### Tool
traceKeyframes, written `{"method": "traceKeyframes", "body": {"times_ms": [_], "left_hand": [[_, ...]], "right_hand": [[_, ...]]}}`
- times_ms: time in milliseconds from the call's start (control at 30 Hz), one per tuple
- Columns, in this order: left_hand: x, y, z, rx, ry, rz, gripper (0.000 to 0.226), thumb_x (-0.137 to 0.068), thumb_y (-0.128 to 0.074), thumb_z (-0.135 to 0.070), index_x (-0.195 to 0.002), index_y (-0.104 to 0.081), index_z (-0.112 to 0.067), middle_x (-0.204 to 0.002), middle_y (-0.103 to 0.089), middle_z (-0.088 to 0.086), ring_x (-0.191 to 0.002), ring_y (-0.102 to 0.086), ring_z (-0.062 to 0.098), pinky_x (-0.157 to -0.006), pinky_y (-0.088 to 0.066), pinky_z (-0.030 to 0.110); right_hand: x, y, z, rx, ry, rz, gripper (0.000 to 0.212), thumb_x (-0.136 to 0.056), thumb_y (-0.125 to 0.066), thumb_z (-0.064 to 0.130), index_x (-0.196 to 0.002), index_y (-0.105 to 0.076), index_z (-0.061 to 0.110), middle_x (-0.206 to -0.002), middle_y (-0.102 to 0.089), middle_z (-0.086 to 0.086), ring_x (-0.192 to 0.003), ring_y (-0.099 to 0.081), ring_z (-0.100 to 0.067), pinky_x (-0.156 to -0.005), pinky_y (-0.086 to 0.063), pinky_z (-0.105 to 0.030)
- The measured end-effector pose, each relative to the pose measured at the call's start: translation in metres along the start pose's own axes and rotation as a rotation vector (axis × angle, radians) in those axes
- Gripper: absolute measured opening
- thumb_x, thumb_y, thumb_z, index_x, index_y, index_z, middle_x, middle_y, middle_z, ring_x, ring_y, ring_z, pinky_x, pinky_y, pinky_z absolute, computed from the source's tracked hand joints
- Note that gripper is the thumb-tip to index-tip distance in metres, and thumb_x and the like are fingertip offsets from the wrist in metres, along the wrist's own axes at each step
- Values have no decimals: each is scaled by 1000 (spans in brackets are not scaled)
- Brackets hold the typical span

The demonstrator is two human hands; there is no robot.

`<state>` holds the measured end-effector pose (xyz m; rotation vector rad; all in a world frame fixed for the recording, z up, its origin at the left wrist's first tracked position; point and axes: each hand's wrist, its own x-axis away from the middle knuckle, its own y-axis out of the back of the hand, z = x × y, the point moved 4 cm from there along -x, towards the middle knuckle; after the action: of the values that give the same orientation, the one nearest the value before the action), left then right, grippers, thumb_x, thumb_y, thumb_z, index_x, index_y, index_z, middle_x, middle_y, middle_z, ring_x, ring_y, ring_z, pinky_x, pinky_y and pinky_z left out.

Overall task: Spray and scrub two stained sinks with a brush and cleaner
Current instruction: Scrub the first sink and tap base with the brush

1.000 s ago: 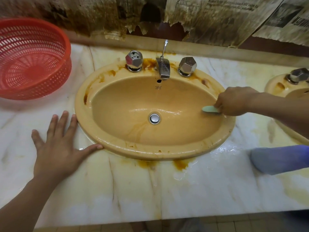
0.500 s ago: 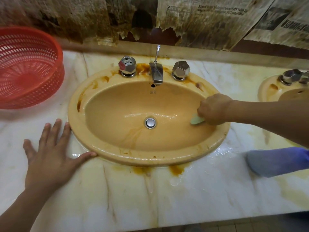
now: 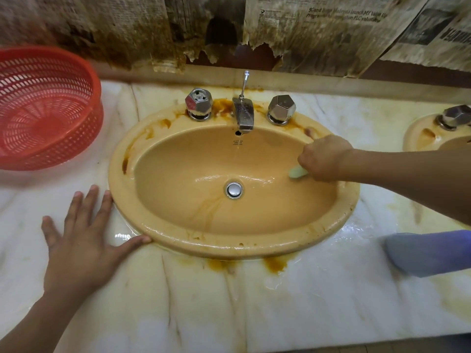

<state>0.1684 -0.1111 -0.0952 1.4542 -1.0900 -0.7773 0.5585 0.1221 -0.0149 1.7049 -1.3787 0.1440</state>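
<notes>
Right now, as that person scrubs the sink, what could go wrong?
The left hand leans flat on the marble counter, wet beside the sink; it might slip. The right hand grips the brush on the sink's right wall, so brown stains by the faucet could get missed.

The left hand [image 3: 82,250] and right hand [image 3: 326,159] were bare, and so were both forearms (up to the frame's edge).
</notes>
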Motion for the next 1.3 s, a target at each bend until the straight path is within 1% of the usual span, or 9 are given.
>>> {"method": "traceKeyframes", "body": {"times_ms": [67, 167, 333, 467, 600, 733, 967, 1167, 1300], "left_hand": [[0, 1, -1, 13, -3, -3, 117, -71, -31, -100, -163, -20, -29, -173, -6, -7, -159, 2, 12, -120, -2, 65], [1, 2, -2, 12, -3, 1, 116, -72, -30, -100, -163, -19, -30, -173, -5, -8, -159, 3, 11, -121, -2, 64], [0, 0, 1, 4, 2, 7, 115, -73, -31, -99, -164, -16, -31, -173, -3, -9, -158, 5, 10, -120, -4, 64], [0, 1, 1, 22, 2, -15, 115, -72, -35, -98, -163, -19, -30, -172, -7, -7, -155, 7, 3, -119, -7, 66], [-1, -1, 2, -1, 2, 4, 115, -72, -32, -100, -163, -18, -31, -173, -6, -8, -158, 3, 11, -120, -5, 65], [-1, -1, 2, -16, 0, 4, 115, -72, -30, -100, -163, -19, -31, -173, -5, -8, -159, 2, 11, -120, -5, 64], [0, 0, 0, -22, -8, -6, 116, -73, -26, -100, -164, -20, -28, -173, -4, -7, -159, 4, 12, -120, -3, 63], [0, -3, 3, -32, 4, -3, 114, -74, -27, -99, -164, -18, -30, -173, -5, -8, -159, 1, 12, -120, -7, 65], [0, -3, 2, -46, -1, -1, 114, -74, -25, -99, -164, -20, -29, -173, -5, -7, -159, 1, 13, -120, -6, 64]], "right_hand": [[-18, 7, -3, 26, -49, -200, 39, -104, -37, 18, -139, -54, 22, -106, -70, -1, -107, -65, -31, -59, -38, -29], [-36, -1, 11, -45, -41, -233, 40, -103, -38, 16, -138, -56, 20, -85, -65, 1, -78, -64, -29, -90, -52, -43], [-18, -19, 47, -151, 153, 80, 16, -98, -53, 20, -109, -65, 17, -106, -63, -7, -88, -63, -26, -74, -56, -36], [-32, -2, 17, -50, 15, -117, 36, -101, -45, 12, -132, -60, 21, -102, -68, -4, -91, -65, -30, -102, -48, -52], [-37, 7, -4, -97, -74, -336, 57, -105, -33, 16, -161, -21, 19, -99, -63, -7, -71, -56, -29, -53, -42, -33], [-24, -5, -9, -25, 0, -290, 47, -107, -29, 19, -152, -40, 25, -105, -69, -3, -99, -66, -28, -53, -28, -26], [-52, 7, 1, -184, -110, -444, 57, -105, -31, 18, -161, -17, 22, -97, -63, -7, -57, -48, -25, -46, -35, -29], [-67, -9, 66, -230, 61, -128, 31, -100, -50, 17, -128, -64, 18, -108, -69, -5, -88, -66, -28, -65, -53, -34], [-76, 3, 37, -225, 86, -98, 23, -100, -54, 26, -117, -67, 17, -96, -60, -3, -84, -61, -25, -70, -56, -36]]}}
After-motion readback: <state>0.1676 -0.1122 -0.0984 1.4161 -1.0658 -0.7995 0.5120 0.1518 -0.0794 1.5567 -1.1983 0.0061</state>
